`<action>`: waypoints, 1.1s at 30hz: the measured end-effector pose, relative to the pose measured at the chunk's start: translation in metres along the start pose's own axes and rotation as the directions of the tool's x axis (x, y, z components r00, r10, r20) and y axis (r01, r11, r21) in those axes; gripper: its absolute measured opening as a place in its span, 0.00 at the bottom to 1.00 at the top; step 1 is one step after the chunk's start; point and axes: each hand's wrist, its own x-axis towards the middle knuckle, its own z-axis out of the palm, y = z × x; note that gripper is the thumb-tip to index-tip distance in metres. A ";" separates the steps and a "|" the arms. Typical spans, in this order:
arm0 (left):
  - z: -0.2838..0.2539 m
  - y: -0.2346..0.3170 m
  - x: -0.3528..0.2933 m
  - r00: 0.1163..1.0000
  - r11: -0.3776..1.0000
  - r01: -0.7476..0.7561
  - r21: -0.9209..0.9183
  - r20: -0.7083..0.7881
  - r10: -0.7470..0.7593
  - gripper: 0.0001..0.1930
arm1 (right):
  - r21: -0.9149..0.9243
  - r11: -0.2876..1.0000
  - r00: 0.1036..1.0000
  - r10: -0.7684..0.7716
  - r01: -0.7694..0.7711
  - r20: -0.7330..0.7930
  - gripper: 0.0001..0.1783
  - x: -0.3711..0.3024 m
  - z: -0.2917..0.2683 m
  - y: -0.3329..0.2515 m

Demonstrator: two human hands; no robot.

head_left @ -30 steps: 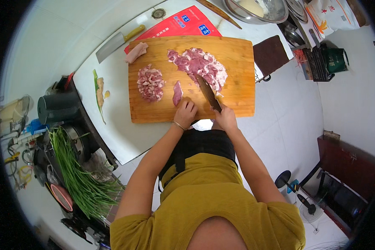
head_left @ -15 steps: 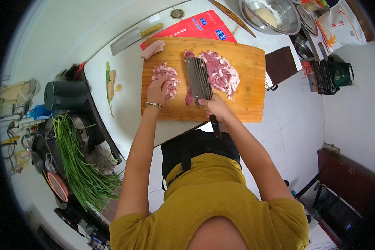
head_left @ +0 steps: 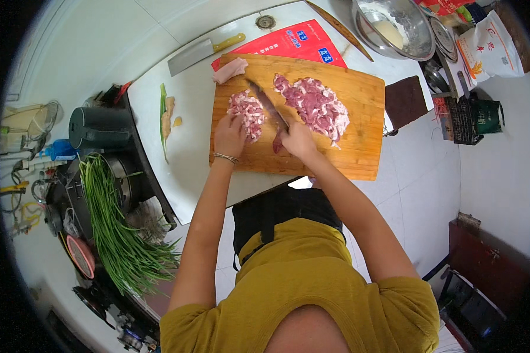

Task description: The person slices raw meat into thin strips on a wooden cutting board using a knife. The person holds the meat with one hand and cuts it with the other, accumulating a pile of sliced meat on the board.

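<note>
Knife (head_left: 266,104) gripped by its handle in right hand (head_left: 297,140), blade angled up-left between small meat pile (head_left: 247,110) and large meat pile (head_left: 315,106) | left hand (head_left: 229,134) curled, fingers on small pile, holding nothing | both forearms reach forward | wooden cutting board (head_left: 359,117) on white counter (head_left: 188,159); cleaver (head_left: 200,52) beyond, green chives (head_left: 115,229) at left.

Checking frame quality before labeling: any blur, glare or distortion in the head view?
Head view: strong fisheye, the cutting board edges bow and a black vignette rings the frame; even, soft light, faint shadows; mild glare on the metal bowl; both hands, left and right, and the knife look reasonably sharp.
</note>
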 end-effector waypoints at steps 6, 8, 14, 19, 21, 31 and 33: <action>-0.006 0.041 0.020 0.990 0.999 -0.047 0.017 -0.131 0.049 0.18 | 0.052 0.985 0.985 0.169 -0.167 -0.043 0.16 -0.045 -0.036 0.046; 0.018 0.065 0.011 0.997 0.996 -0.034 -0.079 0.072 0.039 0.17 | 0.134 0.958 0.965 0.260 -0.254 -0.032 0.19 -0.056 -0.043 0.050; 0.098 0.094 -0.015 0.975 0.998 -0.057 0.016 0.217 0.052 0.15 | 0.210 0.916 0.930 0.361 -0.341 -0.063 0.24 -0.085 -0.046 0.070; 0.093 0.096 -0.030 0.905 0.912 -0.252 -0.324 0.256 0.341 0.18 | 0.216 0.924 0.934 0.342 -0.315 -0.101 0.14 -0.102 -0.041 0.090; 0.084 0.098 -0.033 0.908 0.893 -0.221 -0.392 0.252 0.335 0.18 | 0.149 0.934 0.939 0.338 -0.325 -0.067 0.14 -0.107 -0.038 0.094; 0.098 0.095 -0.043 0.885 0.903 -0.391 -0.179 0.196 0.422 0.15 | -0.208 0.951 0.971 0.238 -0.230 0.018 0.06 -0.109 -0.019 0.077; 0.101 0.097 -0.042 0.894 0.924 -0.356 -0.140 0.238 0.381 0.15 | -0.252 0.942 0.971 0.236 -0.223 0.023 0.05 -0.103 -0.019 0.073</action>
